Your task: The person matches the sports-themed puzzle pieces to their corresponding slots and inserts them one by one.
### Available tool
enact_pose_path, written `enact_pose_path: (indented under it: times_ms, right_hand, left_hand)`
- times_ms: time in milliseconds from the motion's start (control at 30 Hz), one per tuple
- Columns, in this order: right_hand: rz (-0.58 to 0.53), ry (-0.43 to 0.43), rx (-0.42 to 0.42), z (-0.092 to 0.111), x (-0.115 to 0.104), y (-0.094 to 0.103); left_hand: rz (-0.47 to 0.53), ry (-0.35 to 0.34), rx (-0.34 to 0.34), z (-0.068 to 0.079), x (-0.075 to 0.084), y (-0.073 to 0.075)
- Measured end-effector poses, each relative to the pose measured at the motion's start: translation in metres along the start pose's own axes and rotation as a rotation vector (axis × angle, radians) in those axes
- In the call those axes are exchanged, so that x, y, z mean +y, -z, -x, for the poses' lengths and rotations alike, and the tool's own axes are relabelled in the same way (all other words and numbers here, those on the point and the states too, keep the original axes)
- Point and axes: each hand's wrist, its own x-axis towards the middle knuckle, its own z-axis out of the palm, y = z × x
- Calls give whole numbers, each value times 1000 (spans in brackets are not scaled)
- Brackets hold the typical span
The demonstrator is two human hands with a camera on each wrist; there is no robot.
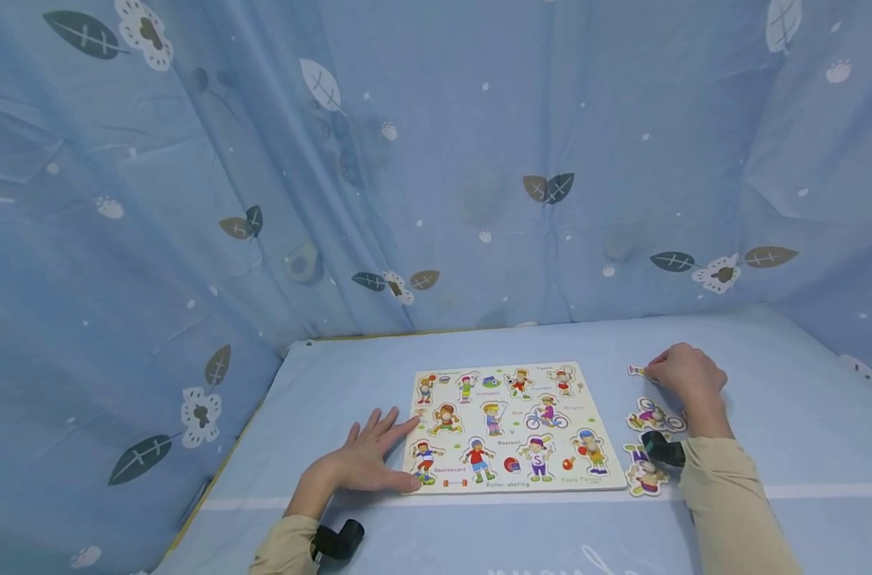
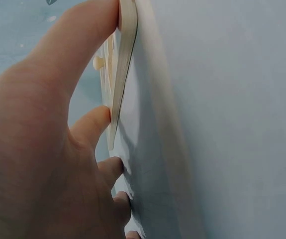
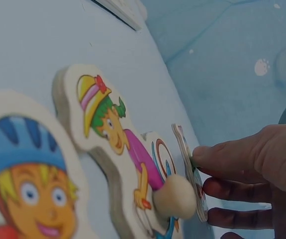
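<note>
A pale wooden puzzle board (image 1: 472,411) printed with sports figures lies in the middle of the table. My left hand (image 1: 370,459) has its fingers spread at the board's left edge; in the left wrist view the thumb and index finger touch that edge. To the right of the board, my right hand (image 1: 687,371) pinches a thin, flat puzzle piece (image 3: 181,144), seen nearly edge-on, so its picture is hard to make out. Nearer to me lie a cyclist puzzle piece (image 1: 652,415) with a round knob (image 3: 175,196) and a puzzle piece of a child in a blue helmet (image 3: 31,174).
A light blue cloth (image 1: 335,367) with a white stripe covers the table. Blue patterned curtains (image 1: 465,160) hang behind it and on the left. Black wrist cameras sit on the left wrist (image 1: 338,541) and right wrist (image 1: 662,450).
</note>
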Motion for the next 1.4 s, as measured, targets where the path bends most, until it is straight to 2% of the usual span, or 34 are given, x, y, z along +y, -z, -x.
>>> enact_pose_path:
  times_ms: [733,1167,1400]
  right_hand:
    - [-11,34,-9,0,-4,0]
    - [1,137,-6,-2,-4,-1]
    - [-28,160,7,-4,-10,-3]
  left_hand:
    - [-1,-4,8,0,-2,-1]
    - [-2,-5,0,1,0,-1]
    - [1,-5,5,1,1,0]
